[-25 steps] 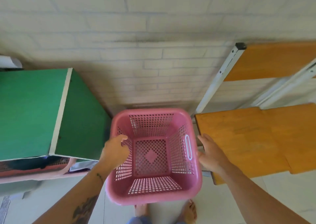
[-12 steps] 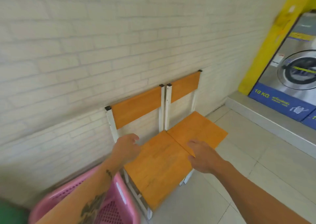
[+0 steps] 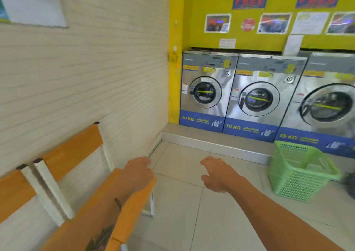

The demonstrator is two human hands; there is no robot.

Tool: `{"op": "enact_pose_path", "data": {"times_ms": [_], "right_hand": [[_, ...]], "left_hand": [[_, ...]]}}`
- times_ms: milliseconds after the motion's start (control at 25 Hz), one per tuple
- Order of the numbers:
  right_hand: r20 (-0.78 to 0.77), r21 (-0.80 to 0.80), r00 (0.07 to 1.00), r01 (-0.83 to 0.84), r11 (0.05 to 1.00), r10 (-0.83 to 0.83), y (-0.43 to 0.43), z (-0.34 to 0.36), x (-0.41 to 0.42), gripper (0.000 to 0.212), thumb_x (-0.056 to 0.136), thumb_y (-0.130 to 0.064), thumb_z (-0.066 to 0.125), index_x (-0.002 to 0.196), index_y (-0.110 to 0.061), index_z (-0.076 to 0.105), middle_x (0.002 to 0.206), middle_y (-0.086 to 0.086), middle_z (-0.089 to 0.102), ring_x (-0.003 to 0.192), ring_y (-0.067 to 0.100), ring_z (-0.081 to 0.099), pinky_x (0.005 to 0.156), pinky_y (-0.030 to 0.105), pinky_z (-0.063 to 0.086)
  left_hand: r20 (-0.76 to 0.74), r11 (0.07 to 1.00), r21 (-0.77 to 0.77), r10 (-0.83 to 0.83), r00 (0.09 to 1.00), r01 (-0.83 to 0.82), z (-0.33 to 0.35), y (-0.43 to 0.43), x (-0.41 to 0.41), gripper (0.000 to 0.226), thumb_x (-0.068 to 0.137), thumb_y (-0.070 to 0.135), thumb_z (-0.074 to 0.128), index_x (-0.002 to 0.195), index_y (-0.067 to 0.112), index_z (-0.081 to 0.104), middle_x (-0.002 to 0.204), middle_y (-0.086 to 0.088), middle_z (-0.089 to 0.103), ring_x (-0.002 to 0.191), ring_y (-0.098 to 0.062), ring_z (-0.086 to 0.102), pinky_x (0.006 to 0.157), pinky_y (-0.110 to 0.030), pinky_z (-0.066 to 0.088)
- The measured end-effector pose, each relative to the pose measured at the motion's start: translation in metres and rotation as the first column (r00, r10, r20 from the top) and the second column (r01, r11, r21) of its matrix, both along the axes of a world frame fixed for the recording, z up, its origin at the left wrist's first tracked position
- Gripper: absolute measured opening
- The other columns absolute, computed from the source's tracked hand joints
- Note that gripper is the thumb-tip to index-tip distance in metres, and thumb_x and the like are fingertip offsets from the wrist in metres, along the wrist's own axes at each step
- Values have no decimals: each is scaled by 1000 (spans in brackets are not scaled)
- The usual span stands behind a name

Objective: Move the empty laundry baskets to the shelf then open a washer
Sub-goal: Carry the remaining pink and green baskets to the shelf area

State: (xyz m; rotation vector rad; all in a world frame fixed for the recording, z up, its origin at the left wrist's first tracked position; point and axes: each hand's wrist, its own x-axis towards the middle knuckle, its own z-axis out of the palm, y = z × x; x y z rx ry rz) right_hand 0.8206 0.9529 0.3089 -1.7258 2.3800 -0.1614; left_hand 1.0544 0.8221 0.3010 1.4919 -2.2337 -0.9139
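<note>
15 KG washer (image 3: 326, 105) cut off at rt edge; posters (image 3: 274, 23) too blurred to read.

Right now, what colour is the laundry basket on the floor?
Light green laundry basket, seen in the head view.

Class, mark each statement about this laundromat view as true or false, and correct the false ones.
1. The left hand and the right hand both hold nothing. True.
2. The green laundry basket stands on a chair. False: it is on the tiled floor, in front of the 15 KG washer.
3. The leftmost washer is labelled 10 KG. True.
4. The chairs by the brick wall are blue. False: they are orange wood on white frames.
5. The wall above the washers is yellow. True.
</note>
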Motion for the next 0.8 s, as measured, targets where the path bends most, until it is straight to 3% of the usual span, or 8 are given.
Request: {"op": "enact_pose_path", "data": {"times_ms": [120, 280, 480, 800], "right_hand": [[9, -17, 993, 114, 993, -114, 3, 6, -78, 58, 90, -35, 48, 145, -18, 37, 152, 0, 34, 136, 27, 35, 110, 43, 35], [-12, -25, 973, 230, 973, -231, -6, 2, -175, 57, 89, -37, 49, 142, -18, 40, 149, 2, 37, 135, 28, 37, 109, 44, 36], [39, -47, 924, 382, 923, -381, -22, 0, -304, 61, 89, -36, 50, 145, -18, 37, 154, 3, 33, 141, 25, 31, 115, 38, 29], [154, -90, 738, 673, 734, -657, 22, -19, -506, 54, 87, -31, 54, 138, -14, 47, 142, 5, 47, 131, 28, 45, 107, 41, 38]], "left_hand": [[23, 992, -18, -122, 992, 122, 7, -15, -91, 42, 83, 20, 47, 123, 27, 56, 135, -5, 55, 108, -25, 59, 90, -34, 50], [52, 982, -103, -152, 987, 157, 4, -45, -210, 39, 86, 16, 51, 123, 24, 60, 133, -2, 57, 121, -22, 54, 100, -26, 40], [5, 941, -126, -317, 948, 315, -3, -106, -373, 39, 84, 16, 54, 121, 24, 63, 130, -2, 62, 119, -22, 57, 100, -28, 41], [107, 764, -115, -626, 772, 635, -21, -103, -644, 39, 85, 17, 51, 122, 23, 64, 123, 0, 66, 114, -19, 60, 93, -24, 43]]}}
